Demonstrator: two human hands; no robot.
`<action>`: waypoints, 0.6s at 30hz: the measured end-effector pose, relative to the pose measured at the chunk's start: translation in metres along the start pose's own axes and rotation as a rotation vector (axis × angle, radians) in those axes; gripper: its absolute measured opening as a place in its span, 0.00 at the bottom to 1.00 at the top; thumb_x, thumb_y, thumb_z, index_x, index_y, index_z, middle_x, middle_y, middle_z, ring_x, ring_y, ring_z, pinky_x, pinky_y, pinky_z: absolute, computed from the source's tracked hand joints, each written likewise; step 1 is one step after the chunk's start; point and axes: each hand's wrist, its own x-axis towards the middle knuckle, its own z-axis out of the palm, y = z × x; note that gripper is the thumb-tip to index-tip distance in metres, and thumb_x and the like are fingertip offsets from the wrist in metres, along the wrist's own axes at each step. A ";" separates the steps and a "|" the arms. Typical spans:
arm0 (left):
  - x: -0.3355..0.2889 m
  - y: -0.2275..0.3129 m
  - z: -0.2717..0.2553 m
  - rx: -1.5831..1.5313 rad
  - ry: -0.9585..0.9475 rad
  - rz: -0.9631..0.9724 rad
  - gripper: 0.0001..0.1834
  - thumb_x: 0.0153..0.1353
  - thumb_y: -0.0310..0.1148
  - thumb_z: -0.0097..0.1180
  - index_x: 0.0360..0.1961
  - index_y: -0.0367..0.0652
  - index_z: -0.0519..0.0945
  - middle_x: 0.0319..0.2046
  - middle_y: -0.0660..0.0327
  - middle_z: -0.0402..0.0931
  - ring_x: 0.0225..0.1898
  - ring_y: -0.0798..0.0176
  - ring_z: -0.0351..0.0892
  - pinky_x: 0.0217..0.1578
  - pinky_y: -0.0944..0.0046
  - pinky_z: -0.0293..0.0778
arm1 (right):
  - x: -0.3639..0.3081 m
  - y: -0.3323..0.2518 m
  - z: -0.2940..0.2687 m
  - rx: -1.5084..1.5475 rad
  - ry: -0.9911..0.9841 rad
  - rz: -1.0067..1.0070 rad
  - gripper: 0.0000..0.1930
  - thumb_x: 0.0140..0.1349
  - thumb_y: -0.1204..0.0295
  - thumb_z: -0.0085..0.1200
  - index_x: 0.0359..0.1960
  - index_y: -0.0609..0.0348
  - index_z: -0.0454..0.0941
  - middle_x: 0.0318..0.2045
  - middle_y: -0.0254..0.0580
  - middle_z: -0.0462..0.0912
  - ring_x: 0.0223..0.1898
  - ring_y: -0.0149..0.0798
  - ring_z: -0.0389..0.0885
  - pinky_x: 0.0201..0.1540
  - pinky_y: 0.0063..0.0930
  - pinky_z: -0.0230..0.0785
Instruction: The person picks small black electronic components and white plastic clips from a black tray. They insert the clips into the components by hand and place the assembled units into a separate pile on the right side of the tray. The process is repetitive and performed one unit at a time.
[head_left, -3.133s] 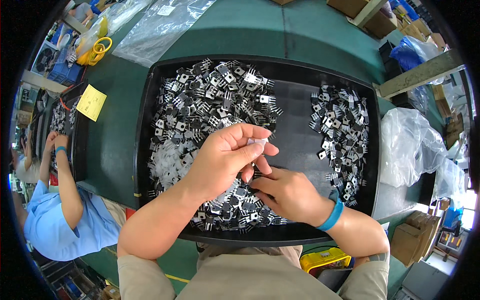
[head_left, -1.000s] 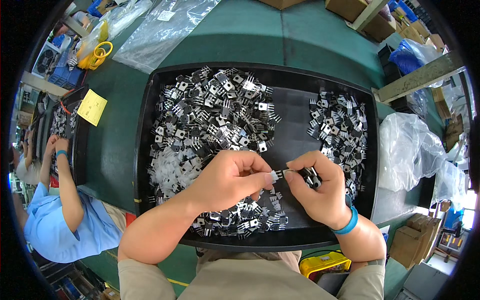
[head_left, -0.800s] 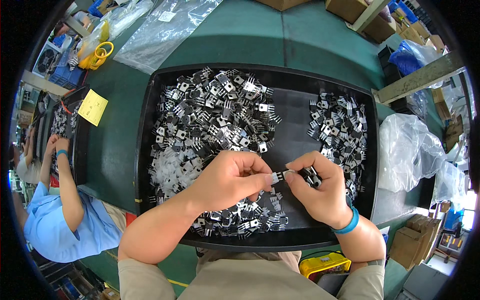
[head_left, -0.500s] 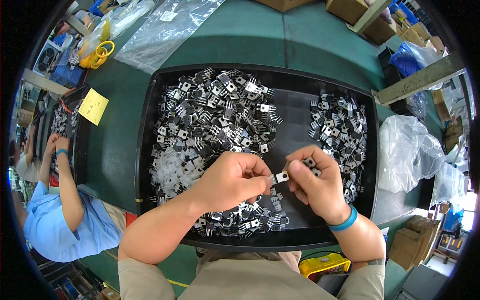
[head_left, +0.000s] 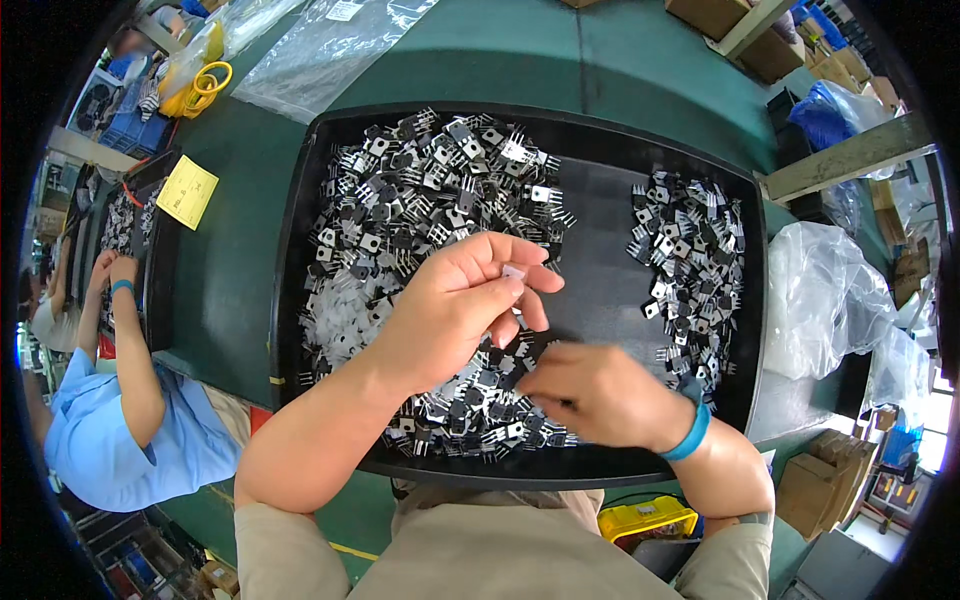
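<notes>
A black tray holds many small transistors with silver legs, in a large pile on the left and a narrower pile on the right. Above the large pile, my left hand pinches a small whitish, translucent piece between thumb and forefinger, its other fingers loosely curled. My right hand is over the front part of the tray, next to the transistors below my left hand. Motion smears its fingers, so what they hold, if anything, does not show. White translucent pieces lie heaped at the tray's left.
A yellow paper tag lies left of the tray. A clear plastic bag is behind it, another bag at its right. A co-worker in a blue shirt handles parts at a tray further left. A yellow bin stands near my lap.
My hands have parted. The left moved up with the small whitish piece; the right swung down and left to the front of the pile. The transistor between them no longer shows.
</notes>
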 end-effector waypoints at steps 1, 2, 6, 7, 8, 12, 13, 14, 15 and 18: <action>0.000 0.000 0.000 0.005 -0.004 0.000 0.12 0.66 0.22 0.44 0.50 0.37 0.72 0.44 0.50 0.78 0.34 0.65 0.80 0.24 0.75 0.71 | -0.002 -0.003 0.005 -0.074 -0.113 -0.003 0.04 0.54 0.76 0.55 0.31 0.59 0.76 0.27 0.43 0.74 0.32 0.48 0.79 0.33 0.39 0.72; 0.000 0.001 0.001 0.011 -0.008 0.001 0.12 0.67 0.23 0.45 0.50 0.37 0.72 0.44 0.49 0.78 0.35 0.65 0.81 0.24 0.75 0.71 | -0.002 -0.007 0.009 -0.142 -0.151 -0.011 0.05 0.54 0.72 0.55 0.30 0.57 0.73 0.27 0.41 0.72 0.31 0.46 0.79 0.32 0.40 0.72; -0.001 0.008 0.006 0.029 0.008 -0.063 0.11 0.69 0.26 0.46 0.51 0.38 0.71 0.42 0.49 0.79 0.32 0.63 0.82 0.23 0.74 0.71 | -0.003 -0.006 0.027 -0.285 -0.193 -0.077 0.07 0.54 0.69 0.56 0.31 0.54 0.72 0.28 0.37 0.71 0.30 0.41 0.77 0.28 0.37 0.72; -0.003 0.010 0.006 0.032 0.013 -0.089 0.11 0.69 0.27 0.46 0.50 0.38 0.71 0.42 0.49 0.80 0.31 0.63 0.82 0.22 0.74 0.71 | -0.004 -0.008 0.028 -0.311 -0.216 -0.079 0.06 0.54 0.69 0.55 0.31 0.54 0.73 0.29 0.37 0.71 0.30 0.41 0.78 0.27 0.37 0.72; -0.003 0.009 0.005 0.034 -0.002 -0.075 0.10 0.69 0.27 0.46 0.50 0.38 0.72 0.41 0.49 0.80 0.31 0.64 0.82 0.21 0.74 0.70 | -0.004 -0.012 0.028 -0.337 -0.238 -0.081 0.06 0.54 0.69 0.54 0.32 0.54 0.73 0.29 0.37 0.71 0.31 0.40 0.78 0.27 0.37 0.73; -0.001 0.003 0.002 0.062 -0.036 -0.044 0.10 0.68 0.27 0.46 0.49 0.39 0.71 0.41 0.49 0.80 0.28 0.65 0.81 0.19 0.74 0.69 | -0.005 -0.014 0.028 -0.415 -0.286 -0.059 0.06 0.54 0.70 0.52 0.33 0.55 0.72 0.30 0.37 0.72 0.32 0.40 0.79 0.26 0.36 0.73; -0.001 0.003 0.003 0.075 -0.037 -0.043 0.10 0.68 0.27 0.46 0.49 0.39 0.70 0.41 0.49 0.80 0.28 0.66 0.81 0.19 0.74 0.68 | -0.005 -0.014 0.028 -0.412 -0.279 -0.061 0.06 0.54 0.70 0.52 0.34 0.55 0.72 0.30 0.37 0.72 0.32 0.41 0.79 0.26 0.36 0.73; -0.001 0.003 0.004 0.061 -0.037 -0.054 0.10 0.68 0.26 0.46 0.49 0.39 0.70 0.41 0.48 0.80 0.28 0.66 0.81 0.19 0.75 0.68 | -0.006 -0.014 0.030 -0.410 -0.273 -0.063 0.07 0.54 0.71 0.51 0.34 0.56 0.72 0.30 0.38 0.72 0.32 0.41 0.79 0.26 0.36 0.73; -0.001 0.003 0.005 0.046 -0.037 -0.065 0.10 0.68 0.26 0.46 0.49 0.39 0.69 0.42 0.48 0.80 0.28 0.66 0.81 0.19 0.75 0.68 | -0.008 -0.014 0.030 -0.407 -0.266 -0.065 0.07 0.54 0.71 0.51 0.34 0.56 0.72 0.31 0.38 0.73 0.32 0.41 0.79 0.26 0.36 0.73; -0.001 0.005 0.005 0.069 -0.057 -0.071 0.10 0.68 0.26 0.45 0.49 0.40 0.68 0.43 0.48 0.79 0.28 0.67 0.81 0.19 0.75 0.68 | -0.007 -0.015 0.024 -0.364 -0.312 -0.045 0.07 0.54 0.72 0.52 0.35 0.56 0.71 0.30 0.39 0.73 0.32 0.41 0.80 0.27 0.37 0.73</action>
